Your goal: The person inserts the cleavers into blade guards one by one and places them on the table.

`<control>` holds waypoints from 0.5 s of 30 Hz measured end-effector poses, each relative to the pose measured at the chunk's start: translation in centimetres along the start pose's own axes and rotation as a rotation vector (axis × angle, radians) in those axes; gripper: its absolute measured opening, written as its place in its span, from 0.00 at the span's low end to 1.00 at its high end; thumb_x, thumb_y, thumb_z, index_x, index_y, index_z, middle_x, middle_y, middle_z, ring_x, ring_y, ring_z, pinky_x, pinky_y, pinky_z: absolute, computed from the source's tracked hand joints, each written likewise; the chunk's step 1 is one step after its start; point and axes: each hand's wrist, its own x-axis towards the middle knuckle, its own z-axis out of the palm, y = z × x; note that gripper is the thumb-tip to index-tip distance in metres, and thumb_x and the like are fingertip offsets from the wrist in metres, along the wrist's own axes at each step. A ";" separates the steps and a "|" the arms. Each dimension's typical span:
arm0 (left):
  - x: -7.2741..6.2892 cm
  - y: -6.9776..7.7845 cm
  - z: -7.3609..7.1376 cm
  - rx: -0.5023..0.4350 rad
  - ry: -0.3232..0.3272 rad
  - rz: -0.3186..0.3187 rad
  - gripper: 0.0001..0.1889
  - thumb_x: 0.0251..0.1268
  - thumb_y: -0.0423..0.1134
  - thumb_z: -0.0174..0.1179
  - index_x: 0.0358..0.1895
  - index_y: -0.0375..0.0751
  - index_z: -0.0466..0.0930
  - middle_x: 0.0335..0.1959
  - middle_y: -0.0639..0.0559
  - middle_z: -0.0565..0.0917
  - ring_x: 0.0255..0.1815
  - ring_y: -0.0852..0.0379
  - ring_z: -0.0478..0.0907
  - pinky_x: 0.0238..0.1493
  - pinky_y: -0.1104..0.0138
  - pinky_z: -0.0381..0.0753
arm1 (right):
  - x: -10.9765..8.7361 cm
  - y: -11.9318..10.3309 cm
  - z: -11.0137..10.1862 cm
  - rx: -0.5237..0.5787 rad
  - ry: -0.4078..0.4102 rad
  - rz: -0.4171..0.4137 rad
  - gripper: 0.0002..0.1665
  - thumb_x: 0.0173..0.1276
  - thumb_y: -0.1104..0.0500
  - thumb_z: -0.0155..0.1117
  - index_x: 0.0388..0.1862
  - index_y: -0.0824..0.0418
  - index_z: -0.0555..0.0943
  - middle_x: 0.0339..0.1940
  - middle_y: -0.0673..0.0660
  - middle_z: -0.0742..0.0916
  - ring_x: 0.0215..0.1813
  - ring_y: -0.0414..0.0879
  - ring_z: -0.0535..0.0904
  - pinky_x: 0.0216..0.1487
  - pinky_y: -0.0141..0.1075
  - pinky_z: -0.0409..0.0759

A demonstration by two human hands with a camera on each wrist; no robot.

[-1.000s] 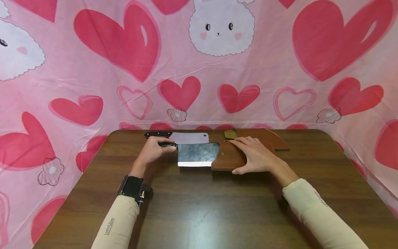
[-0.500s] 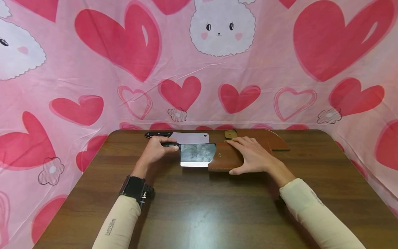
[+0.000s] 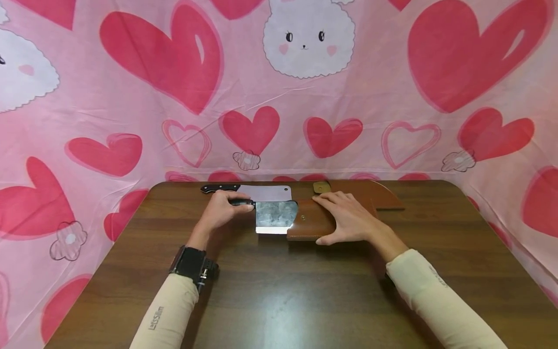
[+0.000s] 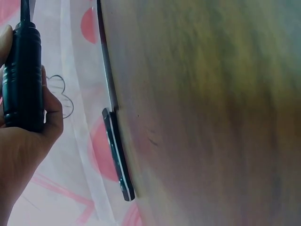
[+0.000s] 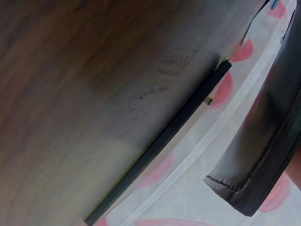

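Observation:
A cleaver with a dark blade (image 3: 274,215) and bright cutting edge is partly inside a brown leather sheath (image 3: 310,225). My left hand (image 3: 216,212) grips its black handle (image 4: 23,77), thumb and fingers on either side. Around the closed end of the sheath my right hand (image 3: 352,219) holds on, thumb at the lower edge and fingers at the upper. Both wrist views show the cleaver and sheath raised off the table. The tip half of the blade is hidden in the leather.
A second cleaver (image 3: 266,193) with a black riveted handle lies along the far edge of the wooden table (image 3: 279,291). Right of it lies another brown sheath (image 3: 362,189) with a snap strap (image 3: 321,187). A pink heart-print cloth (image 3: 301,97) hangs behind.
The sheath has slid left over the blade with my right hand, and my left hand has shifted slightly right with the cleaver. Less of the blade shows now.

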 end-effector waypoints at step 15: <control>0.1 0.6 0.7 -0.024 -0.020 -0.026 0.17 0.57 0.41 0.76 0.49 0.39 0.90 0.43 0.46 0.88 0.43 0.50 0.77 0.41 0.61 0.80 | 0.3 -0.6 -0.3 0.002 -0.008 -0.007 0.65 0.44 0.24 0.72 0.76 0.57 0.69 0.69 0.59 0.75 0.66 0.56 0.68 0.66 0.59 0.63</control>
